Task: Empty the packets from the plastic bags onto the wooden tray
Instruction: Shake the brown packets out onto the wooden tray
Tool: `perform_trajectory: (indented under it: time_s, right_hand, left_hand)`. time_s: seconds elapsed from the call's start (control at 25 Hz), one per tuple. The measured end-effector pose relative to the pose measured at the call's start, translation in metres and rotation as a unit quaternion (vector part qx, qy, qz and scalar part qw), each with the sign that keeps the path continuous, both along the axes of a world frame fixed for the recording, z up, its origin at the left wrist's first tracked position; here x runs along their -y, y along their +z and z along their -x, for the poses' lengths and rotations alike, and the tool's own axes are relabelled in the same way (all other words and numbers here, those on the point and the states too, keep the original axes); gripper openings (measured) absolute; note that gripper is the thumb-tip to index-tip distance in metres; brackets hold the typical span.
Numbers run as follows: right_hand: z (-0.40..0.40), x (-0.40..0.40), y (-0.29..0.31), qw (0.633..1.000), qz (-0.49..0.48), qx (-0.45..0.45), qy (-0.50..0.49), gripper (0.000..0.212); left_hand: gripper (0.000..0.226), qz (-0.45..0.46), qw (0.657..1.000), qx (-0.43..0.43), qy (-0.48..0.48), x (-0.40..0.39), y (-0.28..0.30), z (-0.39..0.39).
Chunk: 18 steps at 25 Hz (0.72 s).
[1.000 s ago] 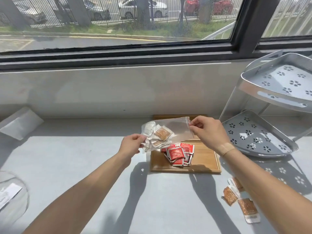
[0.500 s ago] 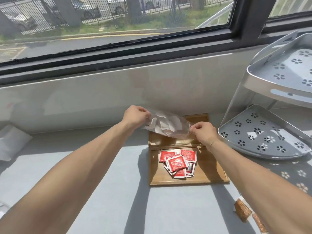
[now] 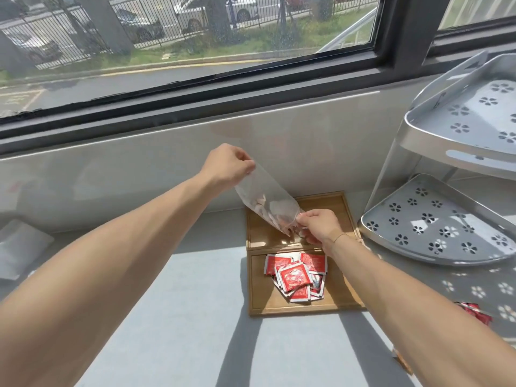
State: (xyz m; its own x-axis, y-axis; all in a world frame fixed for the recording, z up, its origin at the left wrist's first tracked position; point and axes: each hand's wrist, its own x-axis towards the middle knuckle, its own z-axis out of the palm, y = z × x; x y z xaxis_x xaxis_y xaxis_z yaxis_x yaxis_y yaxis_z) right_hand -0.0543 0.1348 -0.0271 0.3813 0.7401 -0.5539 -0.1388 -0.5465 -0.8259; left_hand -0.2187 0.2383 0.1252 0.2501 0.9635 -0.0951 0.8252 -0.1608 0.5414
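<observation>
The left hand (image 3: 227,166) pinches the raised end of the plastic bag (image 3: 265,201); the right hand (image 3: 318,227) pinches its lower end over the wooden tray's (image 3: 346,301) far compartment; red packets (image 3: 296,276) fill the near one.

Both hands tilt plastic bag (image 3: 265,202) over wooden tray (image 3: 346,208).
</observation>
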Motion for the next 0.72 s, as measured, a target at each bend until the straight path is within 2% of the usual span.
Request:
perform_trajectory:
  time_s: [0.16, 0.44, 0.72]
  right_hand:
    - [0.009, -0.003, 0.010, 0.998, -0.020, -0.063, -0.009, 0.013]
    - [0.009, 0.002, 0.020, 0.998, -0.035, -0.059, -0.006, 0.014]
    - [0.005, 0.010, 0.038, 0.996, -0.064, -0.056, -0.009, 0.008]
  left_hand:
    - [0.022, -0.039, 0.999, 0.001, -0.010, 0.003, 0.014, -0.009]
    - [0.022, -0.068, 0.998, -0.009, -0.016, 0.005, 0.026, -0.008]
    - [0.022, -0.080, 0.997, 0.017, -0.010, 0.016, 0.042, 0.004]
